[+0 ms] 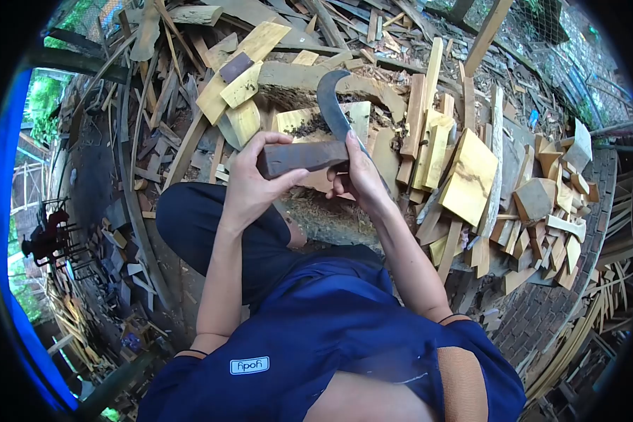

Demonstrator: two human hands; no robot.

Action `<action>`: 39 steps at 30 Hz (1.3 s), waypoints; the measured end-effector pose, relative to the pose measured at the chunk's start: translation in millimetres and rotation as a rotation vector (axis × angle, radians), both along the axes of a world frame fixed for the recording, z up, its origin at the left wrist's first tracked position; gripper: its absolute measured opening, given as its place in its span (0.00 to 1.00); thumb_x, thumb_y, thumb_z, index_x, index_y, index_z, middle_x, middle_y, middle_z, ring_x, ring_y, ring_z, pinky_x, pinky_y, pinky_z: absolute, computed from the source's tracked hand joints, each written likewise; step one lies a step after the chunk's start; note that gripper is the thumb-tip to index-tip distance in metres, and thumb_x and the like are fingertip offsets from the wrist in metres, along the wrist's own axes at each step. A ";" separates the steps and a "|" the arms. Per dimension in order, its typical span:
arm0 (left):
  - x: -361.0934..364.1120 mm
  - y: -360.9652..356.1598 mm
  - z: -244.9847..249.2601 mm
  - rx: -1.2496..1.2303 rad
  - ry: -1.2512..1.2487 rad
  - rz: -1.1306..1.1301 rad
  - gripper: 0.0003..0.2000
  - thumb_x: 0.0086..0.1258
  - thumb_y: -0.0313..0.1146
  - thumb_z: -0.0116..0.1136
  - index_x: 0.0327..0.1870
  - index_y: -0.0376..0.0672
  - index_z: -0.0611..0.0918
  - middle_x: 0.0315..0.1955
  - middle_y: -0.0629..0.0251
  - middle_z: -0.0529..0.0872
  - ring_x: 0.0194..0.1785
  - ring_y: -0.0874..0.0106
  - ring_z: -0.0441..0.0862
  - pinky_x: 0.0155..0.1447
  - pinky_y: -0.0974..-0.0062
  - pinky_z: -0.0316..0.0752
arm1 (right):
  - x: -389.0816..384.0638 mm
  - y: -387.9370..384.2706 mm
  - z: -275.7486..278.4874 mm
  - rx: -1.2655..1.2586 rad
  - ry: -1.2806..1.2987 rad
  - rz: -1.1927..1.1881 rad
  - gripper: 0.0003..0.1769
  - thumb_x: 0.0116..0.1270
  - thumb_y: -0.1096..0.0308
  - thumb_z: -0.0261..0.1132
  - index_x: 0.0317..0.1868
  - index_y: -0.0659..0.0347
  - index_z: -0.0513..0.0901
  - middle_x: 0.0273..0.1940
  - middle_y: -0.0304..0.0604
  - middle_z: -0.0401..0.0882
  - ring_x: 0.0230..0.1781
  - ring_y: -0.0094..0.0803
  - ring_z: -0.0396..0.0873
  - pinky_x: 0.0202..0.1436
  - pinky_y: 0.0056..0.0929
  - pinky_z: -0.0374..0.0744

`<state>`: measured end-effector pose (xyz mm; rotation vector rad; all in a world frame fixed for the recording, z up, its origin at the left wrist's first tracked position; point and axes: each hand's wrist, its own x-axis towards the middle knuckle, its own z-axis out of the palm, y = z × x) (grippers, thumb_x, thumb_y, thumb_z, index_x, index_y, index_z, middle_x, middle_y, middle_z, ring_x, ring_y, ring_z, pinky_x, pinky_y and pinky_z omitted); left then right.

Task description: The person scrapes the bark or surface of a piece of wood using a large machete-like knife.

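My left hand grips a dark brown rectangular block, fingers over its far edge and thumb along its near side. My right hand is closed at the block's right end around a sickle-like hooked knife. The knife's dark blade curves up and away past the thumb, while its lower part runs behind the hand and wrist. Thumb and block touch or nearly touch; the exact contact is hidden. Beneath both hands lies a big rough log with a pale board and dark crumbs on it.
Pale offcuts lie beyond my left hand. Right of the log stand upright boards and a broad yellow piece. Farther right is a heap of cut wooden blocks. Scrap wood covers the ground ahead. My bent knee is at left.
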<state>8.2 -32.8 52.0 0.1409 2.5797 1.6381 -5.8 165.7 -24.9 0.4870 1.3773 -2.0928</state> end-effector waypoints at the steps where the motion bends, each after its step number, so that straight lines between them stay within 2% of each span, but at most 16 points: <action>1: -0.4 1.2 -1.8 -0.007 -0.012 -0.005 0.21 0.57 0.36 0.76 0.48 0.39 0.80 0.36 0.66 0.85 0.39 0.78 0.82 0.46 0.78 0.77 | -1.6 1.2 -2.1 0.098 0.022 0.112 0.44 0.74 0.29 0.38 0.45 0.68 0.78 0.24 0.44 0.77 0.16 0.27 0.75 0.25 0.30 0.82; 2: -1.9 1.6 -3.4 0.004 -0.058 0.094 0.22 0.57 0.35 0.77 0.48 0.38 0.80 0.36 0.65 0.86 0.38 0.77 0.83 0.45 0.78 0.78 | -3.9 2.6 -11.5 0.190 0.081 0.164 0.47 0.73 0.27 0.35 0.45 0.69 0.78 0.22 0.44 0.75 0.14 0.26 0.71 0.21 0.28 0.75; 3: -5.1 0.7 -3.6 0.009 -0.099 0.189 0.22 0.56 0.35 0.77 0.49 0.37 0.80 0.36 0.63 0.86 0.37 0.76 0.84 0.43 0.78 0.79 | -4.9 5.2 -29.1 0.318 0.124 0.159 0.39 0.77 0.33 0.36 0.48 0.63 0.76 0.23 0.39 0.74 0.16 0.27 0.71 0.23 0.27 0.74; 5: -13.8 -5.4 -22.9 0.029 0.002 0.210 0.21 0.56 0.36 0.76 0.47 0.36 0.82 0.33 0.62 0.87 0.33 0.75 0.84 0.40 0.78 0.80 | -4.9 14.6 -67.2 0.755 0.513 -0.006 0.30 0.78 0.41 0.46 0.54 0.62 0.75 0.31 0.44 0.76 0.31 0.35 0.77 0.39 0.35 0.78; 6: -18.9 -6.6 -27.5 -0.090 0.032 0.261 0.20 0.56 0.36 0.76 0.46 0.36 0.82 0.32 0.62 0.88 0.33 0.76 0.84 0.40 0.77 0.80 | -0.9 21.5 -74.8 0.753 0.515 -0.024 0.30 0.78 0.41 0.46 0.54 0.62 0.75 0.31 0.44 0.76 0.31 0.35 0.77 0.39 0.35 0.78; 8: -29.0 -4.1 -30.5 -0.253 0.049 0.345 0.20 0.56 0.39 0.76 0.43 0.36 0.83 0.28 0.61 0.88 0.33 0.74 0.85 0.40 0.75 0.79 | 14.6 33.0 -86.1 1.231 0.673 -0.074 0.19 0.73 0.54 0.58 0.54 0.59 0.78 0.44 0.54 0.77 0.48 0.50 0.75 0.51 0.44 0.74; 11: -41.1 -2.8 -54.3 -0.447 0.107 0.348 0.21 0.55 0.41 0.76 0.43 0.38 0.83 0.28 0.59 0.88 0.32 0.69 0.86 0.40 0.72 0.79 | 39.0 40.7 -114.7 1.236 0.634 0.082 0.22 0.68 0.62 0.63 0.60 0.57 0.74 0.49 0.53 0.73 0.52 0.52 0.72 0.53 0.46 0.72; 12: -42.7 -0.1 -61.3 -0.371 0.133 0.359 0.22 0.54 0.43 0.76 0.44 0.39 0.83 0.30 0.57 0.87 0.34 0.65 0.86 0.42 0.69 0.79 | 42.0 39.6 -113.4 1.303 0.661 0.107 0.25 0.69 0.61 0.61 0.66 0.52 0.71 0.48 0.52 0.74 0.51 0.51 0.73 0.54 0.47 0.72; 16: -39.7 -9.9 -59.5 -0.381 0.120 0.172 0.26 0.55 0.41 0.76 0.52 0.39 0.81 0.33 0.58 0.88 0.35 0.68 0.85 0.44 0.69 0.79 | 53.1 34.7 -118.3 1.375 0.550 0.076 0.26 0.72 0.58 0.59 0.69 0.40 0.68 0.46 0.50 0.74 0.47 0.49 0.76 0.49 0.48 0.75; 19: -37.5 -15.5 -55.8 -0.424 0.096 0.100 0.26 0.53 0.39 0.76 0.53 0.39 0.80 0.35 0.57 0.88 0.38 0.68 0.86 0.46 0.71 0.78 | 56.8 40.6 -129.8 1.349 0.632 0.087 0.26 0.74 0.57 0.57 0.71 0.40 0.67 0.45 0.50 0.75 0.44 0.48 0.77 0.45 0.46 0.77; 20: -37.5 -15.8 -57.6 -0.440 0.052 0.121 0.26 0.53 0.39 0.77 0.52 0.39 0.81 0.35 0.57 0.88 0.38 0.67 0.86 0.47 0.72 0.78 | 57.1 42.7 -136.6 1.363 0.691 0.058 0.25 0.75 0.55 0.56 0.71 0.40 0.67 0.41 0.48 0.75 0.38 0.48 0.79 0.41 0.47 0.79; 23: -36.6 -14.2 -64.9 -0.388 0.057 0.179 0.27 0.51 0.39 0.77 0.51 0.38 0.80 0.37 0.53 0.88 0.41 0.60 0.86 0.50 0.67 0.79 | 58.8 47.6 -116.9 1.263 0.688 0.083 0.25 0.75 0.55 0.56 0.70 0.42 0.68 0.40 0.49 0.79 0.35 0.52 0.81 0.38 0.49 0.80; 24: -33.5 -10.5 -63.3 -0.386 0.048 0.175 0.27 0.51 0.39 0.77 0.51 0.38 0.80 0.37 0.53 0.88 0.41 0.60 0.86 0.50 0.67 0.79 | 58.1 47.0 -97.6 1.174 0.724 -0.031 0.22 0.75 0.55 0.56 0.67 0.46 0.71 0.39 0.51 0.82 0.33 0.56 0.83 0.35 0.51 0.80; 28: -34.1 11.4 -56.6 -0.454 0.012 0.295 0.27 0.52 0.41 0.76 0.51 0.37 0.80 0.38 0.50 0.88 0.43 0.58 0.87 0.51 0.66 0.79 | 55.8 52.1 -71.5 1.128 0.717 0.128 0.17 0.74 0.57 0.57 0.59 0.51 0.74 0.37 0.54 0.85 0.34 0.57 0.83 0.36 0.52 0.80; 32: -43.0 2.7 -59.5 -0.479 -0.014 0.241 0.29 0.51 0.42 0.76 0.52 0.36 0.79 0.41 0.47 0.87 0.46 0.56 0.87 0.52 0.65 0.79 | 56.7 38.4 -69.1 1.064 0.768 0.202 0.16 0.75 0.62 0.55 0.61 0.50 0.73 0.37 0.55 0.85 0.34 0.58 0.82 0.33 0.52 0.79; 39: -37.8 7.8 -57.8 -0.604 0.090 0.191 0.30 0.50 0.41 0.76 0.51 0.32 0.77 0.40 0.45 0.87 0.46 0.53 0.86 0.52 0.63 0.79 | 38.8 10.2 -2.2 0.918 1.055 0.091 0.16 0.73 0.68 0.56 0.60 0.54 0.70 0.35 0.55 0.83 0.31 0.58 0.82 0.29 0.53 0.78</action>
